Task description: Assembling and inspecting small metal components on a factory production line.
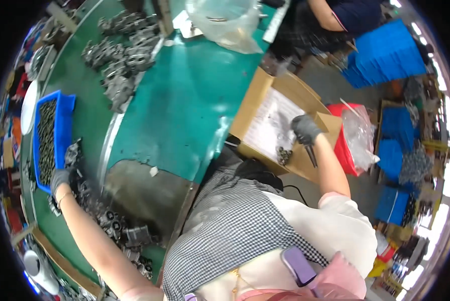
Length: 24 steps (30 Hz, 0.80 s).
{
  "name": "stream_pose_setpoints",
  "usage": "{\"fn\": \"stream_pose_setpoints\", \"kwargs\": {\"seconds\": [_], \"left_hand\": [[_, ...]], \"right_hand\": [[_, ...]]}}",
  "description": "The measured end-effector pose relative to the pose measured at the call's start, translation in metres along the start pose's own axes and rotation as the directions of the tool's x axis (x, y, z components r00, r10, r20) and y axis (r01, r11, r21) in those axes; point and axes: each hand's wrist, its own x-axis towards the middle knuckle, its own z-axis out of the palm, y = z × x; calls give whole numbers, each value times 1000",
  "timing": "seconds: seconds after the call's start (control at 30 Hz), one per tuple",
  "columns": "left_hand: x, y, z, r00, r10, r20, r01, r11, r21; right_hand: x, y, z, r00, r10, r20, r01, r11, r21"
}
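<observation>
My left hand (61, 179), in a dark grey glove, reaches out to the near corner of a blue bin (64, 128) full of small dark parts (46, 135). Dark metal castings (74, 155) lie right beside its fingers, which are blurred, so its grip does not show. Over an open cardboard box (245, 118) on my right, my right hand (305, 129), gloved too, is closed round a dark rod-like tool (311, 155) that sticks out below the palm. A clear plastic liner and a small cluster of metal parts (284, 155) lie inside the box.
More grey castings (127, 55) are heaped at the far left of the green table (185, 95). A clear plastic bag (227, 22) sits at its far end, near another person's arm (325, 15). Blue crates (385, 55) and a red bag (348, 145) stand on the right.
</observation>
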Motion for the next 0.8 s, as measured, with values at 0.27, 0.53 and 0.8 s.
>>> {"fn": "stream_pose_setpoints", "kwargs": {"seconds": [0.27, 0.53, 0.8], "left_hand": [[-46, 48, 0, 932, 258, -253, -260, 965, 26], [-89, 124, 82, 653, 627, -424, -559, 21, -829], [-117, 148, 109, 714, 696, 76, 344, -254, -904]], "right_hand": [[-17, -98, -22, 768, 206, 607, -282, 959, 32], [-14, -101, 45, 909, 269, 317, -267, 962, -52], [-37, -114, 8, 885, 276, 375, -298, 955, 2]]}}
